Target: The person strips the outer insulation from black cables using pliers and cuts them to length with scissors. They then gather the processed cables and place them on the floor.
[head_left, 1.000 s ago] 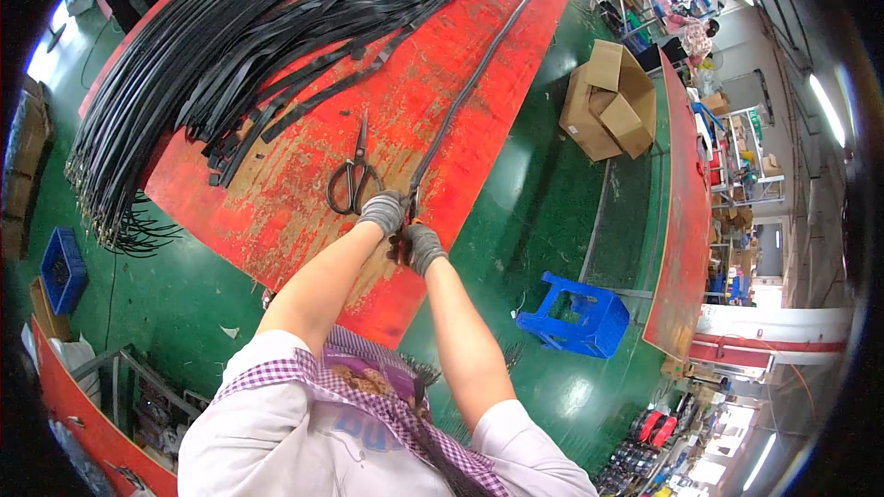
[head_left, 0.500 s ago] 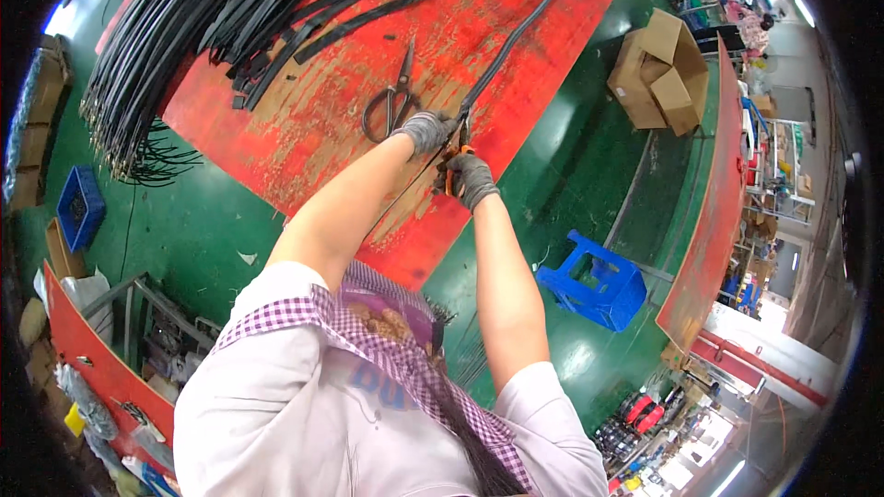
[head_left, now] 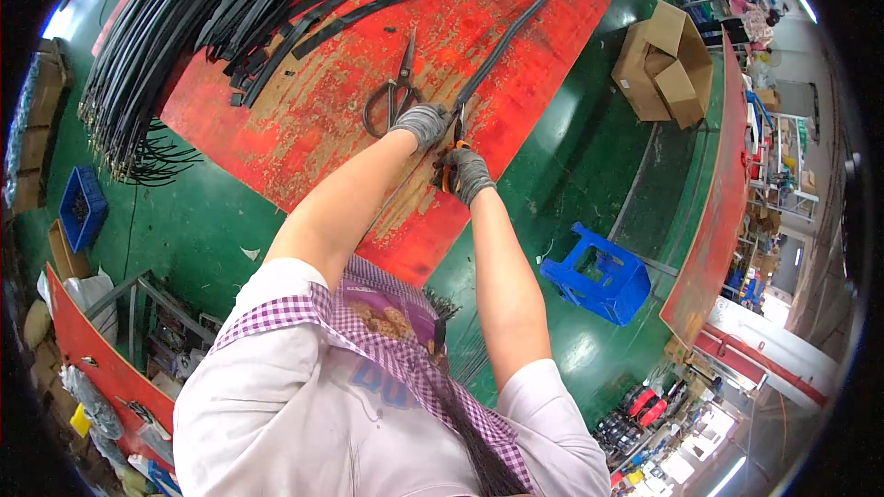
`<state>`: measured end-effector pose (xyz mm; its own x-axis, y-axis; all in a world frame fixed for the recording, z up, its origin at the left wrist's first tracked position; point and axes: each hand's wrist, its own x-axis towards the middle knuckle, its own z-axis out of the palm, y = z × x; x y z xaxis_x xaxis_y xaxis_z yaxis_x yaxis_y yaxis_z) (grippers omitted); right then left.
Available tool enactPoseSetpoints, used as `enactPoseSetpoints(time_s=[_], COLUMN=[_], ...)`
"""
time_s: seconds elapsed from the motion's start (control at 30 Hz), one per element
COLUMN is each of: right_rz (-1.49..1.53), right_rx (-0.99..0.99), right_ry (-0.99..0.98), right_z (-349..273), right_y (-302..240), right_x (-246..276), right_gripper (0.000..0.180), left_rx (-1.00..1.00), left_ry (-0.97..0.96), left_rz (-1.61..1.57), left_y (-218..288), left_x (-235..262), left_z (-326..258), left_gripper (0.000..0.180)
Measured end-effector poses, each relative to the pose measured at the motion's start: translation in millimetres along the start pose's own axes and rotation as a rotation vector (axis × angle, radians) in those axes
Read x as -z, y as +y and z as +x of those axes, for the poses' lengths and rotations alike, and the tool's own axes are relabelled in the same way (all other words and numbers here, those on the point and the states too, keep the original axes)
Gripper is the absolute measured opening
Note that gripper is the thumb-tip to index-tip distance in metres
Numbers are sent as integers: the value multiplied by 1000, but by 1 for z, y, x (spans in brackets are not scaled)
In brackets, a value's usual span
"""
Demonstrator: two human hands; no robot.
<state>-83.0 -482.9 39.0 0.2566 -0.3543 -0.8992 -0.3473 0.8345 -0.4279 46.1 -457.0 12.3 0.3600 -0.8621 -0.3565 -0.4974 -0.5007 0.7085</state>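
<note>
a scuffed red worktop (head_left: 331, 101) slants over a green floor (head_left: 212, 244), shelving (head_left: 787, 156) off to the right. one open cardboard box (head_left: 680, 92) and one blue plastic stool (head_left: 615, 290) stand on the floor. on the worktop: one pair of scissors (head_left: 404, 81), black strips (head_left: 152, 55) too many to count, and one long black cable (head_left: 516, 26). two gloved hands: the left hand (head_left: 424, 124) has its fingers clenched round the cable's near end; the right hand (head_left: 470, 173) grips one orange-handled tool (head_left: 462, 144), probably pliers.
</note>
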Motion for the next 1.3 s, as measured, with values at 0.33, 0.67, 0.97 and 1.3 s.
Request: enactPoseSetpoints(time_s=[0.33, 0.67, 0.97, 1.3], right_rz=[-19, 48, 60, 117], right_rx=[-25, 125, -1, 101], right_ry=[12, -19, -3, -62], right_z=[-3, 13, 0, 13], right_y=[-5, 7, 2, 0], right_x=[-8, -3, -3, 9], right_gripper=[21, 7, 6, 12], left_rx=[193, 60, 63, 31], left_ry=[-114, 71, 37, 26], left_rz=[-357, -241, -170, -184], left_y=[16, 13, 31, 45], left_x=[22, -2, -9, -6], left_z=[-12, -10, -17, -16], left_gripper=[33, 35, 32, 34])
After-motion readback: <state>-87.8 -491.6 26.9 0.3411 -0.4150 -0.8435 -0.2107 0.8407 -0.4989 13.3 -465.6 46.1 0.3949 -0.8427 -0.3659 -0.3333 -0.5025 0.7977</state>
